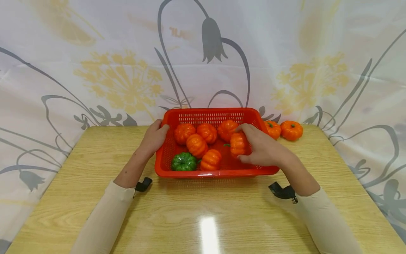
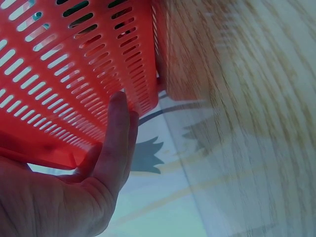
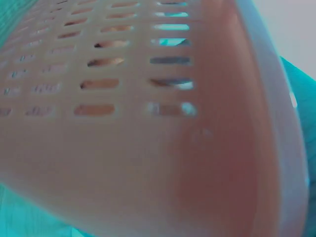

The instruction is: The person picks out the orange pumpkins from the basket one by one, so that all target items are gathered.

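A red plastic basket (image 1: pixel 219 173) with slotted walls stands on the table. My left hand (image 1: pixel 155 135) holds its left rim; in the left wrist view its fingers (image 2: pixel 116 133) lie along the slotted outer wall. Inside the basket's right part, my right hand (image 1: pixel 261 144) grips a small orange pumpkin (image 1: pixel 238 144), thumb on the near side and fingers over the far side, its green stem pointing left. Several other orange pumpkins (image 1: pixel 196 145) and one green pumpkin (image 1: pixel 184 162) lie in the basket. The right wrist view shows the basket's wall (image 3: pixel 133 153), which hides that hand.
Two orange pumpkins, one (image 1: pixel 291 130) farther right and one (image 1: pixel 273 129) partly behind the basket's right rim, sit on the wooden table (image 1: pixel 177 215). A flower-patterned cloth (image 1: pixel 127 42) hangs behind and along the sides.
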Available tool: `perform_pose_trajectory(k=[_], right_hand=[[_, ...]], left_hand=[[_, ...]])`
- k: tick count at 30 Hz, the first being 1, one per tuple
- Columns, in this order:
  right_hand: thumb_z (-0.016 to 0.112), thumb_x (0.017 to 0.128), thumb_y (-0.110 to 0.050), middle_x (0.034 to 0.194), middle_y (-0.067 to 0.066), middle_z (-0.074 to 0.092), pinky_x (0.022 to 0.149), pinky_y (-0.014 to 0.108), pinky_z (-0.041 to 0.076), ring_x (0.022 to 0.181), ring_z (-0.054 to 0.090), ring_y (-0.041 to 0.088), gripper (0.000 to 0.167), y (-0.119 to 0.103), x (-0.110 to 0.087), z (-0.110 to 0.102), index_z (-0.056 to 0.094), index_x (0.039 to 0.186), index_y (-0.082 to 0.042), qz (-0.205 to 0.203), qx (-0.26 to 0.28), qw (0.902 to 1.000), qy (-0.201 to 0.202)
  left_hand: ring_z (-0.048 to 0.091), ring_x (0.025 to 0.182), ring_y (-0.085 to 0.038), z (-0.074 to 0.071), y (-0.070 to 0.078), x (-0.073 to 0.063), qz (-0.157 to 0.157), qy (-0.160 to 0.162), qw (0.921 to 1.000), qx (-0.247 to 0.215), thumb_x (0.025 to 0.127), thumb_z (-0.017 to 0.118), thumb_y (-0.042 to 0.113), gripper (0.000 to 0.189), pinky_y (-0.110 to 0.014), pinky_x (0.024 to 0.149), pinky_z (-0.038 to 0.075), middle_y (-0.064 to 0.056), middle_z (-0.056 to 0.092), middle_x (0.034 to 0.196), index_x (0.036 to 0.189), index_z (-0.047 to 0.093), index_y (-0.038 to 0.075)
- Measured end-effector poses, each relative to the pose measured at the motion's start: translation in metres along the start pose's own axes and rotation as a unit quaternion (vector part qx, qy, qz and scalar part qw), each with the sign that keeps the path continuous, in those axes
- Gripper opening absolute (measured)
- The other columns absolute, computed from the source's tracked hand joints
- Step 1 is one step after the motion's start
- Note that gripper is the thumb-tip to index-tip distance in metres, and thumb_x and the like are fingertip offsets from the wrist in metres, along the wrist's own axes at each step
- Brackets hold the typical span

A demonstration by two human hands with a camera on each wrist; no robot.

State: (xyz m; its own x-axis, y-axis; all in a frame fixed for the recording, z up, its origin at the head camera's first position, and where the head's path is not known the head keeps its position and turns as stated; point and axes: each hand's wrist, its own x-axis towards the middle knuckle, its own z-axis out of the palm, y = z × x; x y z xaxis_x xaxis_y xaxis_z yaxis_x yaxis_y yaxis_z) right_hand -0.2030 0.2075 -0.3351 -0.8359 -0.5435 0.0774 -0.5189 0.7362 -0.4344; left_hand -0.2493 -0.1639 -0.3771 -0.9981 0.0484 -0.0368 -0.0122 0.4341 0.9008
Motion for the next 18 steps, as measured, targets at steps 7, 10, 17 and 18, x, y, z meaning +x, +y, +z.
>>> perform_pose_trajectory(k=[7, 10, 17, 18], right_hand=[[0.082, 0.085, -0.013, 0.150, 0.018, 0.042, 0.115, 0.059, 0.042, 0.139, 0.046, 0.038, 0.081, 0.007, -0.007, -0.014, 0.037, 0.151, -0.004, 0.000, 0.039, 0.9987, 0.033], [0.082, 0.085, -0.011, 0.157, 0.020, 0.034, 0.115, 0.065, 0.040, 0.151, 0.033, 0.044, 0.082, 0.009, -0.010, -0.021, 0.038, 0.154, -0.008, 0.015, 0.036, 0.9981, 0.049], [0.080, 0.081, -0.003, 0.150, 0.020, 0.034, 0.109, 0.062, 0.046, 0.139, 0.042, 0.040, 0.081, 0.019, -0.014, -0.030, 0.040, 0.152, -0.004, 0.018, 0.051, 0.9961, 0.070], [0.079, 0.081, -0.002, 0.150, 0.021, 0.034, 0.108, 0.061, 0.047, 0.138, 0.044, 0.040, 0.080, 0.020, -0.015, -0.030, 0.040, 0.151, -0.003, 0.016, 0.055, 0.9957, 0.074]], left_hand=[[0.066, 0.098, -0.033, 0.000, -0.001, 0.000, -0.001, -0.002, 1.0000, -0.002, 0.109, 0.039, 0.026, 0.045, -0.030, 0.075, 0.055, -0.023, 0.060, 0.121, 0.140, 0.052, -0.004], [0.066, 0.099, -0.034, 0.000, 0.000, -0.001, -0.002, 0.000, 1.0000, 0.000, 0.109, 0.039, 0.026, 0.045, -0.030, 0.075, 0.055, -0.024, 0.061, 0.122, 0.140, 0.052, -0.004], [0.066, 0.104, -0.037, -0.001, 0.001, -0.002, -0.005, -0.002, 1.0000, -0.004, 0.109, 0.039, 0.026, 0.045, -0.031, 0.078, 0.055, -0.025, 0.061, 0.125, 0.141, 0.052, -0.004], [0.066, 0.104, -0.037, -0.001, 0.001, -0.002, -0.006, -0.002, 1.0000, -0.004, 0.109, 0.039, 0.026, 0.045, -0.031, 0.078, 0.055, -0.025, 0.061, 0.125, 0.141, 0.052, -0.004]])
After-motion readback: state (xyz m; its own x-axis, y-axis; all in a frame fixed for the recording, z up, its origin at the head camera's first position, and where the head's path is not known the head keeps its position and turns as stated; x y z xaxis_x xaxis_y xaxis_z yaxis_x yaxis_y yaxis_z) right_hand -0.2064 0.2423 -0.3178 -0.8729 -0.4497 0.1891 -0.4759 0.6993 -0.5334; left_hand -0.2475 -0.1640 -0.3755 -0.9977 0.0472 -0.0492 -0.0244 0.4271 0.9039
